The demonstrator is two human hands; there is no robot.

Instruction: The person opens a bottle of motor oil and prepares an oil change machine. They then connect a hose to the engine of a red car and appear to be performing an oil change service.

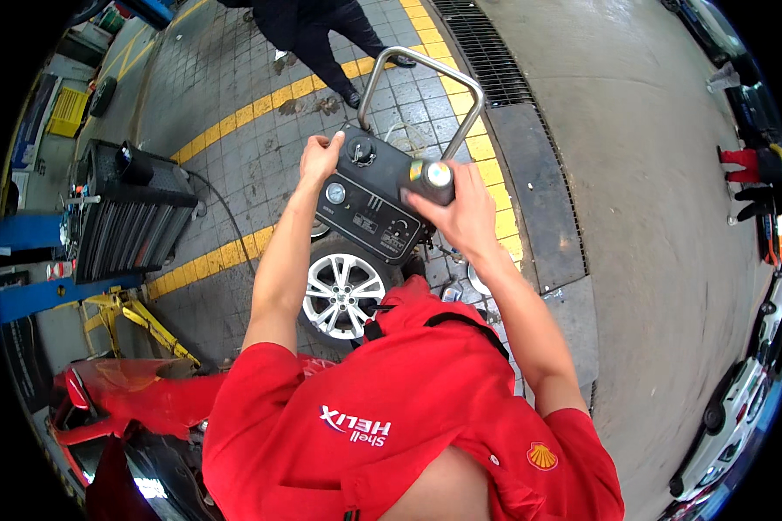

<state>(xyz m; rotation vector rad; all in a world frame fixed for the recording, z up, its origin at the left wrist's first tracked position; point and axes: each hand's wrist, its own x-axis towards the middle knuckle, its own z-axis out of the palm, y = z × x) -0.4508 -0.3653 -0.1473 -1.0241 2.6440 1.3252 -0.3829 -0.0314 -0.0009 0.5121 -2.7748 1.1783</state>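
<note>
The dark bottle [429,181], apparently at its positioning step, is clasped at the control panel [369,211] by curled fingers of the right hand [469,210]; steady handling seems required next, while closure of the left hand [321,159] at the panel's edge cannot be determined.

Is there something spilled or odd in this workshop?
Brown patches stain the grey tiles beside the yellow line, near a person's shoe; they look like dirt or a spill, I cannot tell which. The black panel shows no visible damage.

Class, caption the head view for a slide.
Left hand at the machine's edge, right hand gripping a container over it.
</note>
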